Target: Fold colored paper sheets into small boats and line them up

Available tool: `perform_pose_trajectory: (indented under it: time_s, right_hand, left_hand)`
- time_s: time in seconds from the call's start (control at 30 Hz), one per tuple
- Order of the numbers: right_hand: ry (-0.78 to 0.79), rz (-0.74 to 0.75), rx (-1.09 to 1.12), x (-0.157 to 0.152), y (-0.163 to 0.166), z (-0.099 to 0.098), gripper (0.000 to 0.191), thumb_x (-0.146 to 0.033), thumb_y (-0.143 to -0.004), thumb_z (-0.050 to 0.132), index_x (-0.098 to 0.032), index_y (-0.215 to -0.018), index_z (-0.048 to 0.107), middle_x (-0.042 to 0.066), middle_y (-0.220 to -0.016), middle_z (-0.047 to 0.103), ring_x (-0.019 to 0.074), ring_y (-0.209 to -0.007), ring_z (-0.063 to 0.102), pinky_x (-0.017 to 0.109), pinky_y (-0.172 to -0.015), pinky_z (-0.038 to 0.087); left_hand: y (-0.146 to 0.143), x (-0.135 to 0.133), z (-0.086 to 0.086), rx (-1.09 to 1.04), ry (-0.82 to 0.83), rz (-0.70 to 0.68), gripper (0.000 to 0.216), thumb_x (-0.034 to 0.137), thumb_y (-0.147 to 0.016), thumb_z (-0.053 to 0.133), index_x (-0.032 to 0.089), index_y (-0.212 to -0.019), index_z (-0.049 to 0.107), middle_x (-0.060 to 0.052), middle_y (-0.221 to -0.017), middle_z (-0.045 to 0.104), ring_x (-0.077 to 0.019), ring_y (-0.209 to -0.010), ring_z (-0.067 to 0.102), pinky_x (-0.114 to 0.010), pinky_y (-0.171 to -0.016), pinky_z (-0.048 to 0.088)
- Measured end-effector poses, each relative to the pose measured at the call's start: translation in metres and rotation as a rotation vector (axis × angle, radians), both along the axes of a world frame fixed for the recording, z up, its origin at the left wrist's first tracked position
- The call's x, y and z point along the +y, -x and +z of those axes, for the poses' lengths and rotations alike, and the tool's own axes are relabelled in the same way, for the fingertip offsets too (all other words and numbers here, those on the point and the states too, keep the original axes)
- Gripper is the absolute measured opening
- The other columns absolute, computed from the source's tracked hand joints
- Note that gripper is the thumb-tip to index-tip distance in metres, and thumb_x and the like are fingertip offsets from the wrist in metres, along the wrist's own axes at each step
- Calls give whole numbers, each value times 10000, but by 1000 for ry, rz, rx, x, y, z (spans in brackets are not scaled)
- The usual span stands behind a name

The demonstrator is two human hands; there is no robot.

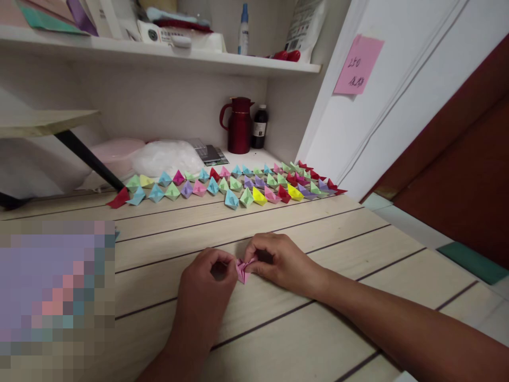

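Observation:
A small pink folded paper boat (242,270) is held between my two hands, just above or on the striped wooden tabletop (302,339). My left hand (209,281) pinches its left side between thumb and index finger. The opposite side is gripped by the thumb and fingers of my right hand (278,262). Fingertips cover parts of the paper, so its full shape is hidden. Beyond my hands stand rows of folded paper boats (231,199) in blue, green, yellow, pink, purple and red.
Behind the boats are a dark red jug (239,127), a dark bottle (260,128) and a white plastic bag (167,159). A shelf (159,55) runs above them. A pink note (359,64) hangs on the white wall. The lower left is pixelated.

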State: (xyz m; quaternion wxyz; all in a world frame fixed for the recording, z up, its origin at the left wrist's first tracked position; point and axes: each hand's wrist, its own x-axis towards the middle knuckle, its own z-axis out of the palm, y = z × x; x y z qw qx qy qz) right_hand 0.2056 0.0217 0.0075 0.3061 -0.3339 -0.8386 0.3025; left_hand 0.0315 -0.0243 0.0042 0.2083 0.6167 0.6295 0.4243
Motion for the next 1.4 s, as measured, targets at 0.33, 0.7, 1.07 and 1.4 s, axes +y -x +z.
perform_pose_trajectory:
  time_s: [0.33, 0.7, 1.07, 1.4]
  right_hand:
    - [-22, 15, 41, 2, -3, 1, 90, -220, -838, 695, -176, -761, 684, 27, -783, 671, 142, -743, 623, 253, -702, 475]
    - [-15, 34, -37, -1, 0, 3, 76, -172, -805, 669, -176, -782, 597, 3, -783, 629, 115, -675, 560, 219, -607, 416]
    - [-83, -22, -119, -4, 10, 1, 161, -107, -700, 635, -199, -741, 510, -22, -731, 600, 142, -706, 544, 274, -715, 376]
    - [-125, -18, -143, -4, 8, -4, 298, -2, -638, 558, -207, -845, 496, -28, -837, 603, 147, -784, 530, 277, -748, 335]
  left_hand:
    - [1, 2, 1, -13, 39, 44, 82, 216, -722, 596, 215, -663, 652, 18, -679, 698, -147, -635, 639, -254, -630, 479]
    - [-2, 1, 0, -5, 12, 35, 90, 182, -709, 579, 221, -658, 641, 28, -674, 700, -147, -635, 647, -252, -628, 479]
    - [-5, -2, 1, 26, 17, 26, 114, 181, -726, 547, 214, -668, 640, 8, -694, 699, -156, -656, 656, -274, -663, 494]
    - [-5, -2, 1, 34, 33, 26, 87, 197, -720, 569, 215, -683, 645, 8, -702, 705, -162, -654, 656, -277, -654, 488]
